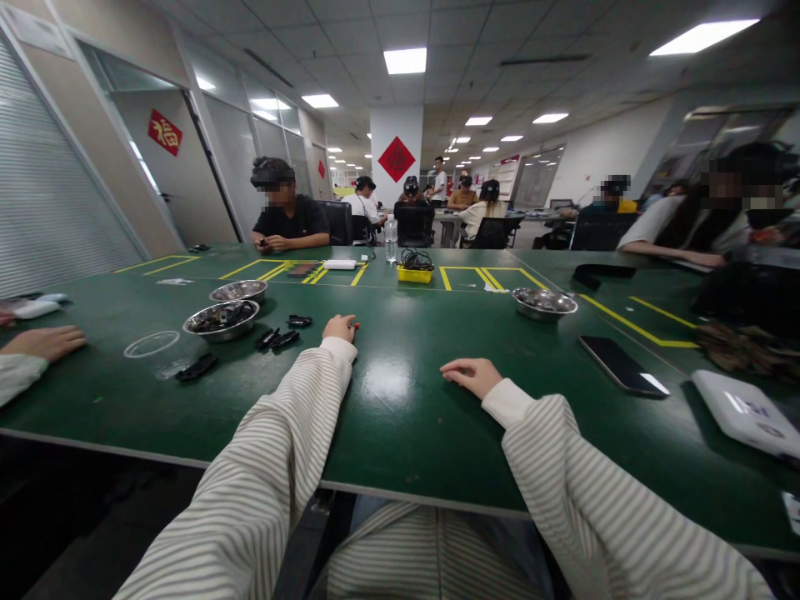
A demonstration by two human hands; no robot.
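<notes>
My left hand (338, 327) is stretched forward over the green table (400, 450), fingers curled. A small red-tipped thing (357, 326) shows at its right side; its kind is too small to make out. Left of this hand lie several black plastic parts (284, 339). My right hand (476, 377) is held low at the table, to the right and nearer to me. Its fingers point left, loosely extended, with nothing in them.
Metal bowls with dark parts (221, 335) stand left, a clear plastic cup (163, 354) beside them. Another metal bowl (544, 315), a phone (623, 365) and a white device (747, 414) are right. A yellow tray with cables (415, 273) stands ahead. A co-worker's hand (53, 342) rests left.
</notes>
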